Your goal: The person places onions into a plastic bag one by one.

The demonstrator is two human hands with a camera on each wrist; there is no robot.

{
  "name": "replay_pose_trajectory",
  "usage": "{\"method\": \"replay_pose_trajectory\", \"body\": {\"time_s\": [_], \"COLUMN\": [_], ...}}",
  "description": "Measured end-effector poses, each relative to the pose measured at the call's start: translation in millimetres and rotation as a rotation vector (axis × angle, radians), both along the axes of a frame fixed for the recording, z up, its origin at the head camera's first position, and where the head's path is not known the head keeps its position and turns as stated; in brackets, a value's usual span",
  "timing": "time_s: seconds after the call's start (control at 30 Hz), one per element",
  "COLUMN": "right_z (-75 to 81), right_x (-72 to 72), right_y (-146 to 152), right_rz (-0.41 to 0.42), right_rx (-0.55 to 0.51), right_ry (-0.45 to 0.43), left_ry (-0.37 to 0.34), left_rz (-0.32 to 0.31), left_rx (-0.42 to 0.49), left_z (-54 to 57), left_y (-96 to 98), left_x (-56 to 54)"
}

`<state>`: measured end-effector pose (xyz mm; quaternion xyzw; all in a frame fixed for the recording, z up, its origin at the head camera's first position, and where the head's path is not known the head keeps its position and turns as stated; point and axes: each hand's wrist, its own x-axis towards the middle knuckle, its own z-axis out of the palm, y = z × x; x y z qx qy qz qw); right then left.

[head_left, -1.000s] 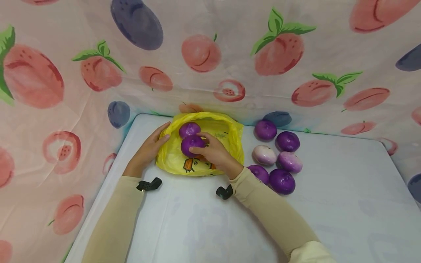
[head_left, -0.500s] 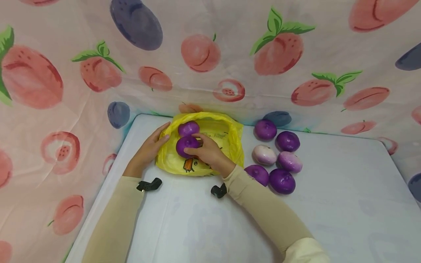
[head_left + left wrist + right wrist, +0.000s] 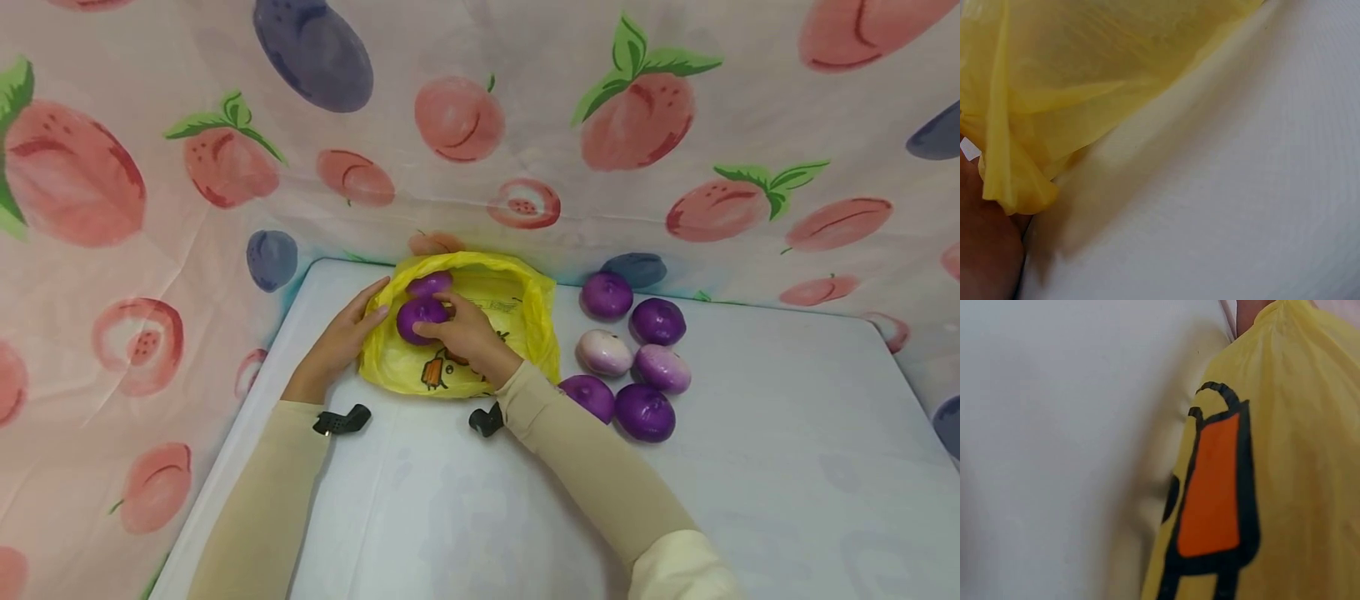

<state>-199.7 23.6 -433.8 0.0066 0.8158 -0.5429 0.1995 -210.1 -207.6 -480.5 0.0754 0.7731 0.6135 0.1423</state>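
A yellow plastic bag (image 3: 538, 317) with a printed cartoon lies on the table, its mouth spread wide. My left hand (image 3: 339, 340) holds the bag's left rim, thumb on the inner side. In the left wrist view, the bag's gathered edge (image 3: 1019, 187) meets that hand. Inside the mouth, my right hand (image 3: 474, 335) grips a purple onion (image 3: 414, 318) between thumb and fingers. Just behind it lies another purple onion (image 3: 431, 283), partly covered by the bag's rim. The right wrist view is filled by the bag's printed side (image 3: 1310, 462), which hides the onions.
Right of the bag, several onions sit close together: a dark purple onion (image 3: 658, 322), a pale onion (image 3: 603, 352) and others. My right sleeve (image 3: 585, 458) overlaps the nearest of them. A fruit-print cloth (image 3: 592, 208) hangs along the back of the white table (image 3: 787, 433).
My right hand has moved left and slightly back with the onion, deeper into the bag's left side. The onion behind it has shifted slightly back. My left hand has stayed on the rim.
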Motion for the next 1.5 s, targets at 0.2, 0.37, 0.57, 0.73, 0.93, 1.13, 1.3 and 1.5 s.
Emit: {"method": "replay_pose_trajectory", "body": {"time_s": [0.2, 0.37, 0.57, 0.73, 0.93, 1.13, 1.3, 1.5], "right_z": [-2.5, -3.6, -5.4, -5.8, -5.6, -6.6, -6.2, -7.1], "right_x": [-2.9, -6.5, -7.4, -6.7, -5.9, -6.2, -6.2, -6.4], "right_y": [-1.1, 2.0, 0.7, 0.0, 1.8, 3.9, 4.9, 5.8], "right_rz": [0.026, 0.063, 0.089, 0.093, 0.088, 0.082, 0.079, 0.057], "right_rx": [0.009, 0.031, 0.033, 0.058, 0.04, 0.02, 0.022, 0.013], "right_ry": [0.016, -0.02, 0.0, 0.014, 0.011, -0.007, -0.021, -0.048], "left_ry": [0.005, 0.012, -0.001, -0.003, -0.002, -0.002, -0.007, -0.011], "left_rz": [-0.012, -0.009, -0.003, 0.004, 0.005, 0.002, 0.004, 0.004], "left_rx": [0.0, -0.01, 0.001, -0.004, -0.001, -0.016, -0.024, -0.01], "left_z": [-0.3, 2.3, 2.1, 2.0, 0.8, 0.7, 0.0, -1.0], "left_y": [0.5, 1.4, 1.2, 1.9, 2.1, 1.3, 0.7, -0.3], "left_x": [-0.1, 1.0, 0.0, -0.7, -1.1, -0.3, 0.1, 0.3]}}
